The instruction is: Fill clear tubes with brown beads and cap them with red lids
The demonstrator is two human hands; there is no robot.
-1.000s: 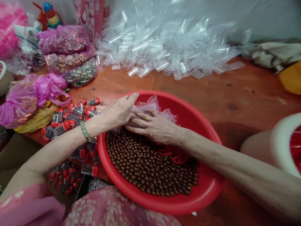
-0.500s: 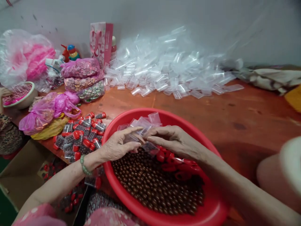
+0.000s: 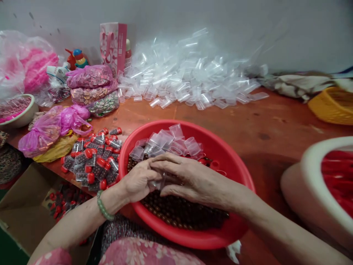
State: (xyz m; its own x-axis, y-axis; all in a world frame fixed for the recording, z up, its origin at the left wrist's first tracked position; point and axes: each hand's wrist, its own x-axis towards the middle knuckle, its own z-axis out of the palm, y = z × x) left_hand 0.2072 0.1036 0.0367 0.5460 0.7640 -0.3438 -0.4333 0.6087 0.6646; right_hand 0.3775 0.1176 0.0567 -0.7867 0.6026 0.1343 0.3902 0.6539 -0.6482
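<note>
My left hand (image 3: 140, 180) is closed around a small clear plastic container (image 3: 158, 183), mostly hidden by the fingers. Over it, my right hand (image 3: 190, 176) curves with fingers and thumb at the container's mouth; what lies inside its grasp is hidden. Both hands are above a red basin (image 3: 244, 184) holding shiny dark brown balls (image 3: 176, 211). Several empty clear containers (image 3: 162, 140) lie at the basin's far side, with red caps (image 3: 215, 165) partly covered by my right hand.
Filled containers with red caps (image 3: 93, 158) are piled left of the basin, above a cardboard box (image 3: 24, 206). A heap of clear containers (image 3: 187, 77) lies against the wall. At right stand a white tub (image 3: 306, 162) of red pieces and a yellow basket (image 3: 328, 110).
Both hands have come closer together and lower, my left fingers closing on a clear container. The view has shifted right, bringing the white tub and yellow basket further in.
</note>
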